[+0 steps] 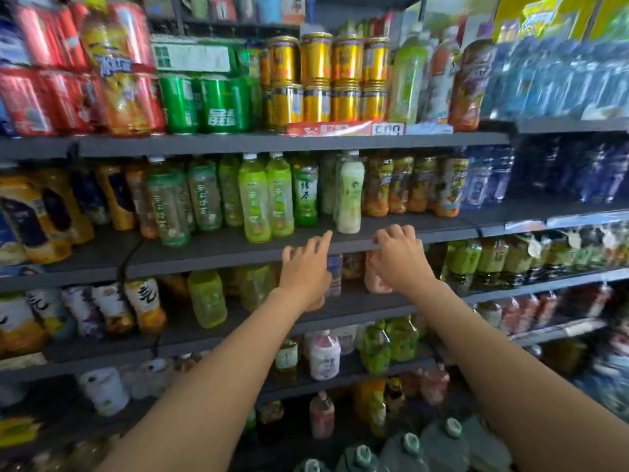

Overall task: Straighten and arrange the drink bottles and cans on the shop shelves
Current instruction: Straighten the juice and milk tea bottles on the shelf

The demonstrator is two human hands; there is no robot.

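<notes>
Both my arms reach up toward the second shelf (238,248). My left hand (306,267) is spread, its index finger pointing up at the shelf's front edge, holding nothing. My right hand (400,257) has its fingers curled over the shelf edge just right of a pale green bottle (350,195) that stands near the front. Two bright green bottles (265,195) and a dark green tea bottle (305,192) stand to the left of it. Behind my hands, on the shelf below, a pink bottle (374,284) is partly hidden.
The top shelf holds red can packs (51,80), green cans (207,103), stacked gold cans (326,76) and blue water packs (561,80). Orange tea bottles (415,185) stand right of the pale bottle. Lower shelves carry more bottles; large water jugs (442,444) sit at the bottom.
</notes>
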